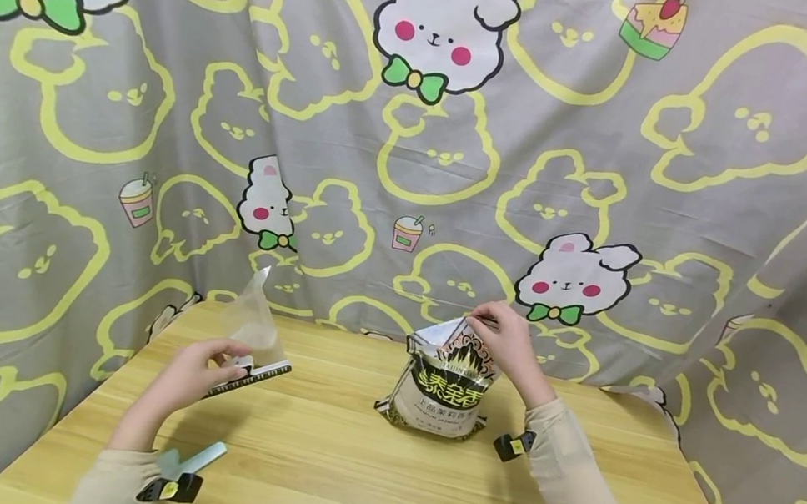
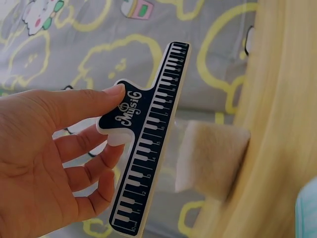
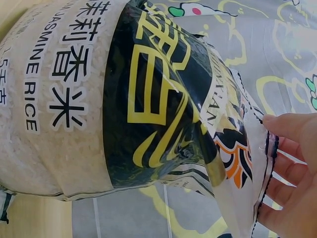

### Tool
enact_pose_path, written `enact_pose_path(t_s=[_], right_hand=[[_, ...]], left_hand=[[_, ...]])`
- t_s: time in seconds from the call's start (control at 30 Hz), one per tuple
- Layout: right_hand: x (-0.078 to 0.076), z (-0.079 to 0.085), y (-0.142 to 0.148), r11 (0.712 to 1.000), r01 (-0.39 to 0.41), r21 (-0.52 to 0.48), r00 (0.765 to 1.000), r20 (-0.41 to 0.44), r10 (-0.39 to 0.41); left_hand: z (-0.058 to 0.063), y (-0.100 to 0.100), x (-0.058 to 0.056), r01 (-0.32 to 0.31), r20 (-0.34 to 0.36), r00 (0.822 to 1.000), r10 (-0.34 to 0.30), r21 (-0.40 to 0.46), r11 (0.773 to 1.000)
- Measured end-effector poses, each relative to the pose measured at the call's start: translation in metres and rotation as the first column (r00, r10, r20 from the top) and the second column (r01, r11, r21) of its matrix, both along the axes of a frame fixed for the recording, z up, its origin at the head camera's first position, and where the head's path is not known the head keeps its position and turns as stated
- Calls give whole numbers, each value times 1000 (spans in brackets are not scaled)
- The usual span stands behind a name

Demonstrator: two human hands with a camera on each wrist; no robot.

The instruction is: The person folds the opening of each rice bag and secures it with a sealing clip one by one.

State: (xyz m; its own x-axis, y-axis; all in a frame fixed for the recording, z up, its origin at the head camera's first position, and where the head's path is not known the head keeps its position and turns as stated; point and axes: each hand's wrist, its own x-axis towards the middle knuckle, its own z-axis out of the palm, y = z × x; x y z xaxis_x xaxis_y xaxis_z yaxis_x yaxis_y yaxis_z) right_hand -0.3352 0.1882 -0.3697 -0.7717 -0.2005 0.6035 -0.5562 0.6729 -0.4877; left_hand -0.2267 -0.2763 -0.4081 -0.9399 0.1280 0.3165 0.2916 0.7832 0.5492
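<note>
**Grip and Placement Record**

The left hand grasped the piano-key clip by its "Music" tab, thumb on the printed face and fingers behind. This hold presumably kept the long bar clear of the fingers; whether the clip's jaws stood parted could not be told. The clip was at the left side of the wooden table, just in front of the clear plastic bag.

The right hand pinched the upper edge of the jasmine rice bag, likely to hold the slack top above the filled lower part. The rice bag rested on the table, right of the clear plastic bag. The latter stood unheld, apparently propped by its pale contents.

A light-blue item was nearer the person, partly hidden; the reason for its position could not be determined.

Count:
- Hands: two, both occupied.
- Piano-key clip: one.
- Jasmine rice bag: one.
- Clear plastic bag: one.
- Light-blue item: at least one.
- Wooden table: one.
</note>
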Motion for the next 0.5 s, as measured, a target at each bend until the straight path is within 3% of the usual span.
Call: enact_pose_path(t_s=[0.5], right_hand=[[0,1,0,1000,-11,-13,1000,3,11]], left_hand=[[7,33,-16,58,7,998,-59,81,995]])
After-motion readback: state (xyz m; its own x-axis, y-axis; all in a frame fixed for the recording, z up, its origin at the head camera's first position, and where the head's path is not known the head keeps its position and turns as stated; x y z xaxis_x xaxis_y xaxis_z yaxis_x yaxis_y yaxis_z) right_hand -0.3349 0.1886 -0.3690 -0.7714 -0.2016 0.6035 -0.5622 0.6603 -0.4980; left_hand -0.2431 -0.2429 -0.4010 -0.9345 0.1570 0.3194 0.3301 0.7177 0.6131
